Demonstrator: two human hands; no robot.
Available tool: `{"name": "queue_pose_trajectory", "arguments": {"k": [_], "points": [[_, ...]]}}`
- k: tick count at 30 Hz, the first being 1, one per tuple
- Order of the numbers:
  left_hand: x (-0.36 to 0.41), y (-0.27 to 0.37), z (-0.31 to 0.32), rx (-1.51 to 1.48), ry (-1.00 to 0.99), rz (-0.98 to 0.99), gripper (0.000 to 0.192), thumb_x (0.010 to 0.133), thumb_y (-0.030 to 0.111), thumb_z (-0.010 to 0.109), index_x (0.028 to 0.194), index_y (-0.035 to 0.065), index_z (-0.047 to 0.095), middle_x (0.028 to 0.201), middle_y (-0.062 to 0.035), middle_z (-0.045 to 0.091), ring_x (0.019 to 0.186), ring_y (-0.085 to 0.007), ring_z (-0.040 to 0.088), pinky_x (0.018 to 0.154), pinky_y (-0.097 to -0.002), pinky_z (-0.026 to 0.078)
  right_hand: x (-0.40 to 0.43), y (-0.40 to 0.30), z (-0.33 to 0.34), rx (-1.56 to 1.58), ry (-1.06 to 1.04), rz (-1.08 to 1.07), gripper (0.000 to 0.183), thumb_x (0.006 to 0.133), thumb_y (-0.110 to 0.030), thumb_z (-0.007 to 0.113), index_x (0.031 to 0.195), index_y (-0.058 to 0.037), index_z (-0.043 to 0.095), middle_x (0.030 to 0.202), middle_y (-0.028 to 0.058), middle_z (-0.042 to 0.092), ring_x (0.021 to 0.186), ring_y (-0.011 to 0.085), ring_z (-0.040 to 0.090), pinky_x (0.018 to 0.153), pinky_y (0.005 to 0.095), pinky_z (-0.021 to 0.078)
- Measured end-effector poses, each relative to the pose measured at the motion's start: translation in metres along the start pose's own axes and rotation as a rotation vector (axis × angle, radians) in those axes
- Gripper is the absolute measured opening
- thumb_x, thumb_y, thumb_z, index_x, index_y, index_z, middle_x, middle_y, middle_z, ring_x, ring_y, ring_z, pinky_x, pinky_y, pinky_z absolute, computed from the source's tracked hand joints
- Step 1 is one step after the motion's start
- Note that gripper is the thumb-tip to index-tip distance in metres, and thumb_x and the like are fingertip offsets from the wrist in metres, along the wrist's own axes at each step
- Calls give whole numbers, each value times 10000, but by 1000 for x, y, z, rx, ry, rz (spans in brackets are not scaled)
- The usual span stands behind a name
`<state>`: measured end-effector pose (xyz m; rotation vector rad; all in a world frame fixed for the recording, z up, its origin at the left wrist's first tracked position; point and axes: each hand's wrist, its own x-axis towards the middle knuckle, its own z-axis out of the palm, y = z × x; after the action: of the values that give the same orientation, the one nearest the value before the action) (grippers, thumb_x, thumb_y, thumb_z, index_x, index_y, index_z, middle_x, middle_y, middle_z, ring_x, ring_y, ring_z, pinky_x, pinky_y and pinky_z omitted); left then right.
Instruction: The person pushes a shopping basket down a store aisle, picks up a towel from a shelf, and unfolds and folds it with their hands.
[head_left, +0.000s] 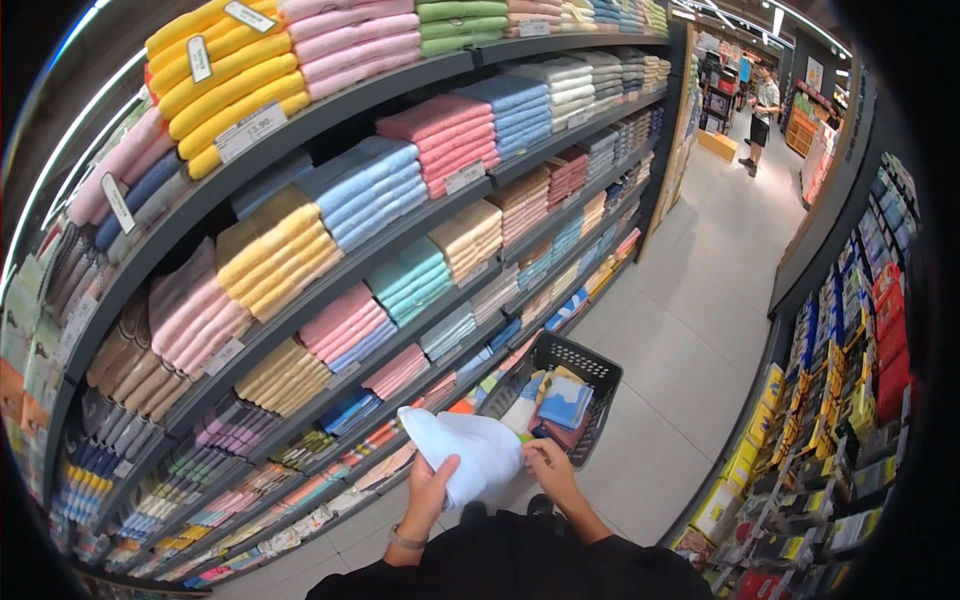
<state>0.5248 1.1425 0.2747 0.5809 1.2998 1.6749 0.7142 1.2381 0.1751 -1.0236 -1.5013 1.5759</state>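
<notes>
A light blue towel (472, 450) is spread loosely in front of me, above the floor. My left hand (433, 484) grips its near left side, with the thumb on top. At the towel's right edge, the curled fingers of my right hand (553, 465) pinch the cloth; a small green piece shows beside them. Just beyond stands a black plastic shopping basket (600, 405) on the floor. Inside it lie folded textiles, among them a blue patterned towel (564, 403) and a dark red folded cloth (561, 433). The towel and my hands hide part of the basket.
Dark shelves (360, 259) of folded towels rise along my left. To the right, a display rack (817, 427) holds packaged goods. A tiled aisle (675, 322) runs ahead between them, where a person (763, 112) stands farther off near a yellow box (716, 145).
</notes>
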Motion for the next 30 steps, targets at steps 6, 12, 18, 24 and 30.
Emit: {"name": "queue_pose_trajectory", "arguments": {"k": [6, 12, 18, 24, 30], "points": [[-13, -20, 36, 247, -144, 106, 398, 869, 57, 609, 1220, -12, 433, 1125, -90, 549, 1027, -157, 534, 902, -291, 425, -11, -45, 11, 102, -369, 34, 369, 933, -208, 535, 1236, -2, 497, 1161, 103, 543, 1059, 177, 524, 916, 296, 412], [-16, -27, 33, 179, -336, 99, 371, 894, 12, 543, 1237, -20, 404, 1132, -101, 542, 1056, -156, 520, 922, -292, 409, -12, -44, 22, 404, -625, 77, 503, 946, -242, 522, 1345, 17, 357, 1261, 95, 467, 1168, 168, 441, 1000, 319, 347], [-11, -25, 9, 297, -254, 43, 290, 951, 132, 457, 1190, -27, 491, 1110, -76, 541, 1004, -135, 503, 891, -266, 397, -5, -62, 38, 346, -540, -37, 629, 928, -265, 558, 1398, 19, 250, 1340, 120, 378, 1256, 196, 354, 1059, 329, 278], [-10, -16, 0, 248, -305, 51, 292, 891, 13, 491, 1181, -21, 485, 1091, -75, 517, 1000, -137, 500, 888, -272, 398, -2, -60, 62, 348, -495, -124, 622, 911, -266, 580, 1375, 21, 280, 1304, 117, 411, 1224, 187, 385, 1038, 321, 305], [2, -10, 2, 658, -287, 481, 358, 790, -27, 586, 1134, -16, 484, 1012, -111, 522, 890, -197, 528, 773, -281, 428, 3, -57, 72, 428, -402, 142, 485, 923, -301, 549, 1267, 18, 427, 1179, 79, 507, 1095, 153, 477, 941, 295, 395]]}}
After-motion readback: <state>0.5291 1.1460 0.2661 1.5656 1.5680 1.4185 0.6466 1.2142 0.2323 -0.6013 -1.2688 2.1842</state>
